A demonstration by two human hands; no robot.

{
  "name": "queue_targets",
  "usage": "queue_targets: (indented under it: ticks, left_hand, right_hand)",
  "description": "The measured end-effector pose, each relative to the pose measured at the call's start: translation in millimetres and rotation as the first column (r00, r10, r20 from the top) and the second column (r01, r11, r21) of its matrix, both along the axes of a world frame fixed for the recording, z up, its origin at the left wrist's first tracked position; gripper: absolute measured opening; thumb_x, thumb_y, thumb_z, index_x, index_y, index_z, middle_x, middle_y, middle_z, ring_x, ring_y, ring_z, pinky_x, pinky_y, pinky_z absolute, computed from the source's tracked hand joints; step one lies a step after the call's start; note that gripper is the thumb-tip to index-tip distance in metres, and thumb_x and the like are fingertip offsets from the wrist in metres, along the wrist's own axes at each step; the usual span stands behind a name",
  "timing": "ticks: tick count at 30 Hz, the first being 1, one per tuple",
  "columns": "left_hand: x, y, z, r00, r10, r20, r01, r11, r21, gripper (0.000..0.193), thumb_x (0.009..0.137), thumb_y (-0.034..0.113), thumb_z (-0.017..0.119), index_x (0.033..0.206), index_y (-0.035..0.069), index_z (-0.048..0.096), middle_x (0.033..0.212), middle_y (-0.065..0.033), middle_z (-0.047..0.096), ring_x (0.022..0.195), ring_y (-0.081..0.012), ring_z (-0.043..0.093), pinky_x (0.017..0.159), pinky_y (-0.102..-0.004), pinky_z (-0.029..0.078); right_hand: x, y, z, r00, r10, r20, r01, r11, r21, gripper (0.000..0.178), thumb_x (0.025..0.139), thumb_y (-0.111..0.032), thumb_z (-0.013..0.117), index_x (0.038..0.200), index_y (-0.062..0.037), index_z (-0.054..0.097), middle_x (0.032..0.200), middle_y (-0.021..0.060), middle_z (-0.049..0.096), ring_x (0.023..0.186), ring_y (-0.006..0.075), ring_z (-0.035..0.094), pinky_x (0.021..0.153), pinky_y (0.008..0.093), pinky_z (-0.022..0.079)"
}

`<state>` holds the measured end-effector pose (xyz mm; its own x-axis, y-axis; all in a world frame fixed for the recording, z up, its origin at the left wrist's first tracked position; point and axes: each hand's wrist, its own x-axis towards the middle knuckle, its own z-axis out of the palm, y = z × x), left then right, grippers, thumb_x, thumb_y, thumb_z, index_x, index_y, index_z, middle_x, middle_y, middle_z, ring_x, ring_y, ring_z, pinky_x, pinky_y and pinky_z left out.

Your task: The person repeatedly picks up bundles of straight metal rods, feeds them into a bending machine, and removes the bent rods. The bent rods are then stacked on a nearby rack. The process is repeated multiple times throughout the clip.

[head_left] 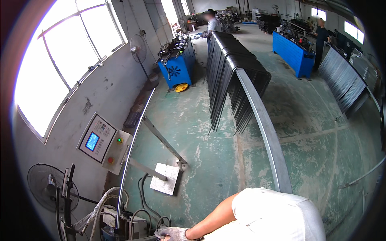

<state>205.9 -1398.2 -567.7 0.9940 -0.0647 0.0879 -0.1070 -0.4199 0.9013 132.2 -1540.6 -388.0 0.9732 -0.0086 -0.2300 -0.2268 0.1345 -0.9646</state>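
My right arm, in a short white sleeve, reaches across the lower edge toward the left. At its end is my right hand point(175, 233) in a pale work glove, cut off partly by the lower rim. Its fingers look curled beside a dark bar and the cables; what they hold is hidden. My left hand is out of sight. To the left of the hand are a grey machine box point(138, 228), bundled wrapped cables point(102, 205) and a long upright shiny rail point(128, 160).
A square beam point(263, 124) hung with many black wire frames point(237, 52) runs ahead. A control panel point(98, 138), fans point(50, 180) and a metal floor plate point(165, 178) stand left. Blue machines point(175, 68) are farther off, with two people point(213, 26) beside them.
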Motion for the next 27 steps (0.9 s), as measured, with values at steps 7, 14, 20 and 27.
queue_targets:
  ticks: [7,14,20,27]
  left_hand:
    - [2,-6,9,1.000,0.028,0.003,-0.028,0.999,-0.021,0.045,0.097,0.020,0.085,0.135,-0.001,0.074,0.119,-0.0092,0.079,0.105,-0.0231,0.074,0.094,-0.0402,0.060]
    - [-2,-13,17,0.998,0.063,-0.002,-0.063,0.997,-0.041,0.041,0.099,0.015,0.083,0.135,-0.002,0.075,0.118,-0.0074,0.079,0.104,-0.0206,0.072,0.094,-0.0382,0.059]
    - [0,-33,31,0.994,0.108,0.013,-0.106,0.991,-0.084,0.037,0.100,0.011,0.082,0.135,-0.002,0.075,0.118,-0.0058,0.079,0.103,-0.0186,0.071,0.094,-0.0366,0.058]
    - [8,-78,96,0.933,0.354,-0.059,-0.353,0.874,-0.335,0.034,0.102,0.006,0.080,0.134,-0.003,0.076,0.117,-0.0040,0.078,0.102,-0.0161,0.069,0.094,-0.0346,0.057]
  right_hand:
    - [11,-18,4,0.939,0.315,0.136,-0.238,0.885,-0.400,0.044,0.084,-0.030,0.082,0.120,-0.0052,0.075,0.140,0.0135,0.071,0.129,0.0323,0.067,0.104,0.0462,0.056]
    - [1,-58,65,0.853,0.521,0.031,-0.464,0.783,-0.414,0.042,0.087,-0.033,0.084,0.118,-0.0056,0.075,0.176,0.0161,0.043,0.163,0.0374,0.040,0.128,0.0505,0.043]
    - [5,-59,49,0.860,0.501,0.100,-0.376,0.752,-0.541,0.044,0.088,-0.035,0.083,0.121,-0.0069,0.074,0.176,0.0229,0.041,0.165,0.0408,0.036,0.133,0.0474,0.036]
    - [26,-110,36,0.822,0.553,0.136,-0.553,0.832,-0.039,0.066,0.104,-0.030,0.077,0.163,-0.0092,0.056,0.165,0.0110,0.054,0.151,0.0249,0.049,0.127,0.0394,0.040]
